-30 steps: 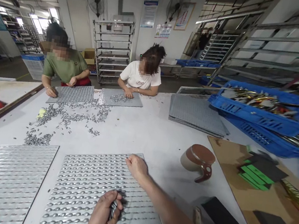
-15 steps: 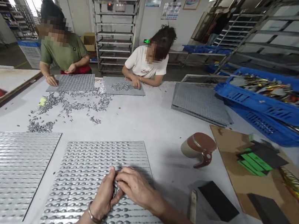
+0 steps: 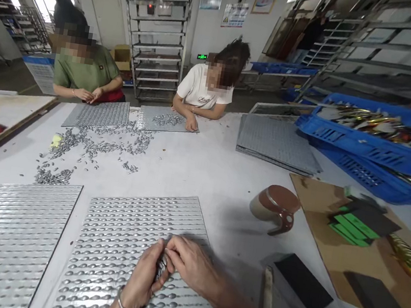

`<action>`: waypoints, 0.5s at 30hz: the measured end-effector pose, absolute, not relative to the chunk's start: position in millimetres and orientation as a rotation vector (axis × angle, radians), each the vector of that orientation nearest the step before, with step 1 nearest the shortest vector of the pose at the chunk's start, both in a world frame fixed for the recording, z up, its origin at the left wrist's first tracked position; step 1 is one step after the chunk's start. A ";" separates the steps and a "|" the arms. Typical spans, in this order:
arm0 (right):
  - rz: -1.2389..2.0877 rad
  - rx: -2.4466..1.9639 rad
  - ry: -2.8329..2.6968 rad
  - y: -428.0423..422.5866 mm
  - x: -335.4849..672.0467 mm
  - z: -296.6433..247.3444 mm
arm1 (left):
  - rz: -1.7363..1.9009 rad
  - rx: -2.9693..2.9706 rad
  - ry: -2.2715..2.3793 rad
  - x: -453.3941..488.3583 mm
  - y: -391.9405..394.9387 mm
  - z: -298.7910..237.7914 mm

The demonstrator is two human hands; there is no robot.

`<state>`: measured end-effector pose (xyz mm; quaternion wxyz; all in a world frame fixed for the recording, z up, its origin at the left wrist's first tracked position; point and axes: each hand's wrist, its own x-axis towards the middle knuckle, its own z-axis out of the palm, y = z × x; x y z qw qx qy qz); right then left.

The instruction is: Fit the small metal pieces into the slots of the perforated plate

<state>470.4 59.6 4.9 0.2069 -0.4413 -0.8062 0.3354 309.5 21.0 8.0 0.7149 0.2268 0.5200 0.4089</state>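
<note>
Nearest: left hand [image 3: 145, 271] curled around small metal pieces [image 3: 162, 267], over grooved board [image 3: 198, 225]; right hand [image 3: 191, 265] fingertips meet it, cannot tell if pinching piece. Judged best: hold left cupped low, feed 1 piece at a time, seat each lengthwise, tip to tip with set pieces [image 3: 169, 305]. Grooves toward right edge look bare. Beyond: loose pile [image 3: 53, 175] on table [image 3: 191, 172].
</note>
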 end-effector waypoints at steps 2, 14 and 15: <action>0.882 -1.206 -2.241 58.4 472.1 2.6 | 0.935 0.568 1.152 308.6 20.6 3.0; 1.425 -1.325 -1.800 93.7 473.7 -18.1 | 1.063 0.416 1.126 308.2 25.6 -16.7; 1.266 -1.424 -1.879 107.2 474.1 -19.3 | 1.074 0.308 1.094 307.0 27.3 -18.0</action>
